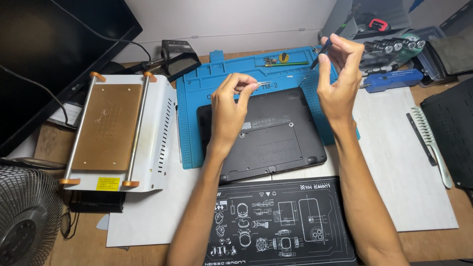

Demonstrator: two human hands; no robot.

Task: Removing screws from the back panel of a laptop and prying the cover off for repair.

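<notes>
Hands hover above a black laptop (268, 135) that lies bottom-up, partly on a blue mat (197, 118) near the desk's back edge. The left hand (229, 111) pinches a thin pair of tweezers (263, 83) between thumb and fingertips, the tips pointing right, over the laptop's rear edge. The right hand (340, 79) is raised higher, over the mat's right rear corner, and holds a slim dark tool (322, 49) between thumb and forefinger, its other fingers loosely curled. The two hands are near each other but apart.

At the desk's left edge stands a white plate machine (120, 133) with a copper-coloured top and two rods, and a fan (27, 216) sits at the front left corner. A black printed mat (281, 221) lies at the front edge, just in front of the laptop. A white sheet (399, 162) covers the right side, with a pale comb-like tool (433, 143) near its right edge. A blue case (391, 79) rests towards the back right corner.
</notes>
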